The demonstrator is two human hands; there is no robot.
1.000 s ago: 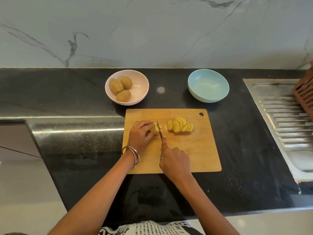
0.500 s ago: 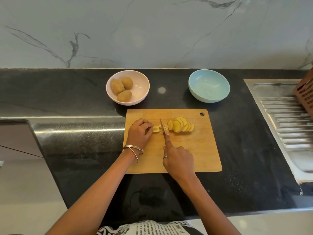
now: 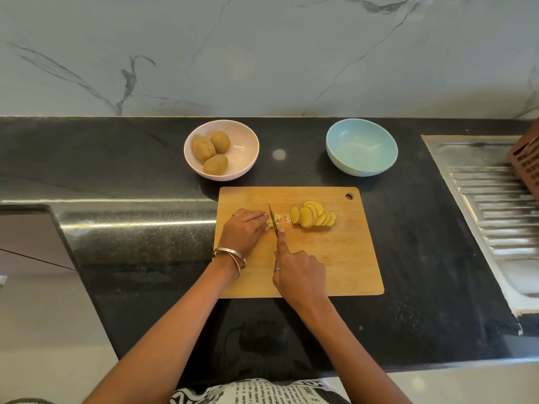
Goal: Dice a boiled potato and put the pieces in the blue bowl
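Slicing step in progress. Left hand [image 3: 246, 228] is pinning the potato end [image 3: 271, 221] on the cutting board [image 3: 344, 258]; right hand [image 3: 300, 272] is gripping the knife [image 3: 272, 218]. Slices [image 3: 313, 217] are lying fanned alongside. Next: cross-cutting them into dice; blue bowl [image 3: 361, 147] is sitting empty.

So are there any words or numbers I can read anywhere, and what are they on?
Newsprint-style lettering on the black-and-white garment at the bottom edge: too small and blurred to read.
Pink bowl, blue bowl, cutting board, knife: no writing shows.
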